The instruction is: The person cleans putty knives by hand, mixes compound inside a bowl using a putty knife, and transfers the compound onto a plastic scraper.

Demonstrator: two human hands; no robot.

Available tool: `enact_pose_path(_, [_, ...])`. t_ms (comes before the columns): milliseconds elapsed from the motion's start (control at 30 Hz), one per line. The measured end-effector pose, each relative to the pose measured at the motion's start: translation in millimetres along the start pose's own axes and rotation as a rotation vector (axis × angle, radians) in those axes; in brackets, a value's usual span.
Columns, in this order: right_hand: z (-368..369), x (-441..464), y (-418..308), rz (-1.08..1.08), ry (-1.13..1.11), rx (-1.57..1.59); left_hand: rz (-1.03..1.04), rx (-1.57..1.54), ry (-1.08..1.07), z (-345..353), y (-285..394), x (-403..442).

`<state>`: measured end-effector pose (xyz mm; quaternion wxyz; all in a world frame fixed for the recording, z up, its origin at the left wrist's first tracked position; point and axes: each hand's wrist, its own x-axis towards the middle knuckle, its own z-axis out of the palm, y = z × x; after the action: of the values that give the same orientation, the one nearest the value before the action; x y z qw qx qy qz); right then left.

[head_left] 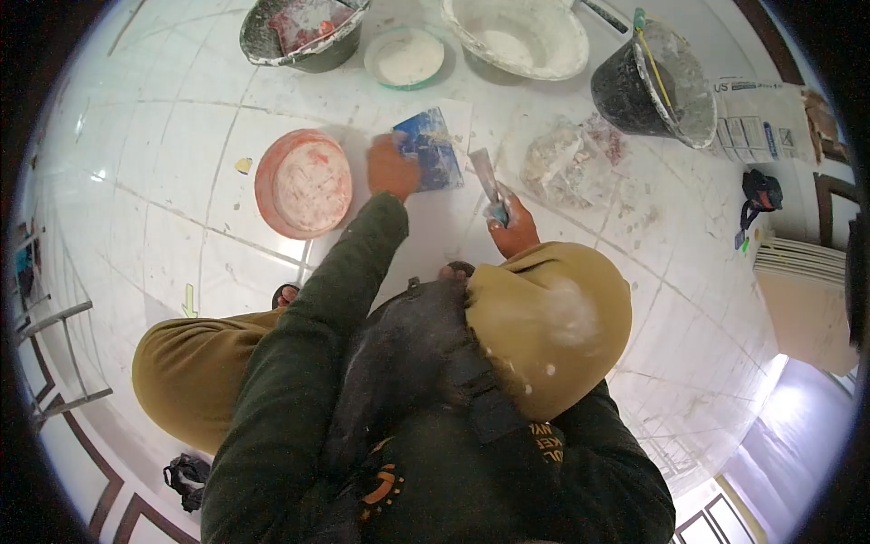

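Observation:
On the left, my left hand [394,168] is closed at the left edge of a blue, white-smeared flat plate [433,150]; its fingers are slightly blurred. My right hand [515,227] is wrapped round the teal handle of a scraper [485,174], whose metal blade points up and away from me. The blade is apart from the blue plate, to its right. A round pink basin [304,184] with white residue stands left of my left hand. To the right of the scraper lies a crumpled clear plastic bag [566,165] with whitish contents.
Along the far side stand a dark basin [335,56] with a red item, a green-rimmed bowl [405,59] of white material, a large white-coated basin [517,41] and a black bucket [639,95]. Stacked panels [802,299] are at right. Metal rungs [59,317] are at far left.

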<state>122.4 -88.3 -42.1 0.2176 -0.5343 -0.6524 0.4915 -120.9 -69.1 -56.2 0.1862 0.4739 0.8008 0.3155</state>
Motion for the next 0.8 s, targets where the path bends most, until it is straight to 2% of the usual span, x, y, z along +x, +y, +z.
enact_pose_path(100, [-1,-8,13,0.145,0.027,0.005,0.004,0.358,0.003,-11,-20,15])
enact_pose_path(200, [-1,-6,12,0.254,-0.001,0.041,-0.064,0.46,-0.17,-17,-6,16])
enact_pose_path(233, [-1,-7,10,0.293,-0.013,0.059,-0.084,0.478,-0.223,-17,-4,19])
enact_pose_path(333, [6,-6,7,0.158,0.058,-0.12,-0.142,0.49,-0.37,-14,-2,29])
enact_pose_path(367, [11,-7,13,0.181,0.073,-0.204,-0.17,0.464,-0.402,-14,-5,34])
enact_pose_path(500, [11,-17,-2,0.239,0.042,-0.079,-0.205,0.457,-0.441,-17,-5,37])
enact_pose_path(600, [18,-21,17,0.157,0.205,-0.007,-0.185,0.47,-0.441,-7,-19,39])
enact_pose_path(700, [16,-13,16,0.166,0.585,-0.023,-0.213,0.36,-0.437,-11,-18,35])
enact_pose_path(767, [-18,-7,-5,0.283,0.606,-0.076,-0.2,0.355,-0.396,-10,-20,33])
enact_pose_path(800, [-31,-4,-7,0.244,0.664,-0.105,-0.194,0.352,-0.374,-8,-22,32])
